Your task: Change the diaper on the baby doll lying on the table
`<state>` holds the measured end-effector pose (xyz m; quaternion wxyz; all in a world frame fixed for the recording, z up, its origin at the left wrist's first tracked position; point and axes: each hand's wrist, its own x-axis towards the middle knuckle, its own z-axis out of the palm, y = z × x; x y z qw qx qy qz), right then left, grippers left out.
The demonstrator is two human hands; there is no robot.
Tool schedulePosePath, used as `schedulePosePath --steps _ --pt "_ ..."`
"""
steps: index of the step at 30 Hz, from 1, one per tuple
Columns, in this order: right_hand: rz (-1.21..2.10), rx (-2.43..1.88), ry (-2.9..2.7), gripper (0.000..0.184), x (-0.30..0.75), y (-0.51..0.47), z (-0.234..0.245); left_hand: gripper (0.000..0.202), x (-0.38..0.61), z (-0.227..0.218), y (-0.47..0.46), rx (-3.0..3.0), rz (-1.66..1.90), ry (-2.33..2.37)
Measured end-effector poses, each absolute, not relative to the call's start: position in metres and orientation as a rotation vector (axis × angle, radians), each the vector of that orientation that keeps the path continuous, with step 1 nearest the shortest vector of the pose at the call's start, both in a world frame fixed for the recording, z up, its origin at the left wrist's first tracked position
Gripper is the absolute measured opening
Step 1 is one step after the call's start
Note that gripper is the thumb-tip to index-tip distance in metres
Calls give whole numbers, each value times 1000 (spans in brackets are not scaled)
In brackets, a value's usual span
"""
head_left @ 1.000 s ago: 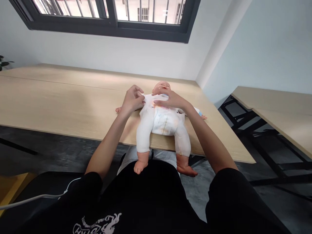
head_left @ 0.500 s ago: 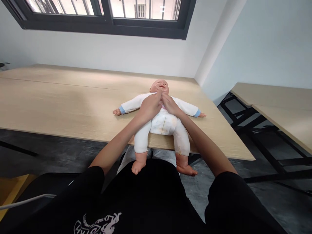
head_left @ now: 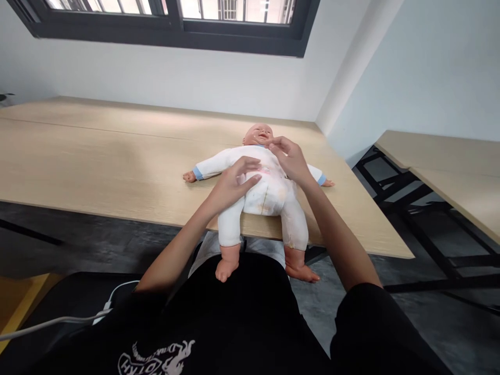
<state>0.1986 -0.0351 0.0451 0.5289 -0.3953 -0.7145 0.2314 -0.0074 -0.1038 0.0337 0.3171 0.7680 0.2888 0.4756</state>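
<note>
A baby doll (head_left: 265,195) in a stained white suit with blue cuffs lies on its back on the wooden table (head_left: 97,166). Its arms are spread wide, and its lower legs hang over the near edge. Over the left side of its belly is my left hand (head_left: 237,180), thumb and fingers apart, holding nothing. My right hand (head_left: 289,158) hovers by the doll's upper chest, just below the chin, with loosely curved fingers and nothing visible in them. Whether either hand touches the suit I cannot tell.
A second table (head_left: 449,156) with black folding legs stands to the right. Behind the doll are a white wall (head_left: 156,78) and a dark-framed window (head_left: 234,39). A white cable (head_left: 50,323) crosses a black chair (head_left: 70,297) at lower left.
My hands were together on the doll's chest and have separated. The left moved down toward the belly; the right moved right and slightly up toward the chin. The doll stays in place.
</note>
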Motion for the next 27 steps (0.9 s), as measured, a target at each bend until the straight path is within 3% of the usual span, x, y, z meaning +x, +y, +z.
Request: schedulePosePath --steps 3,9,18,27 --pt "505 -1008 -1574 29 220 -65 50 21 -29 25 -107 1831 1490 999" --pt "367 -1285 -1448 29 243 -142 24 8 -52 16 -118 1767 1462 1363" --pt "-51 -1466 -1842 33 212 -177 9 18 -23 20 -145 2150 1134 1430" --pt "-26 -1429 -1866 18 208 -187 -2 12 -25 7 -145 2084 1096 1294"
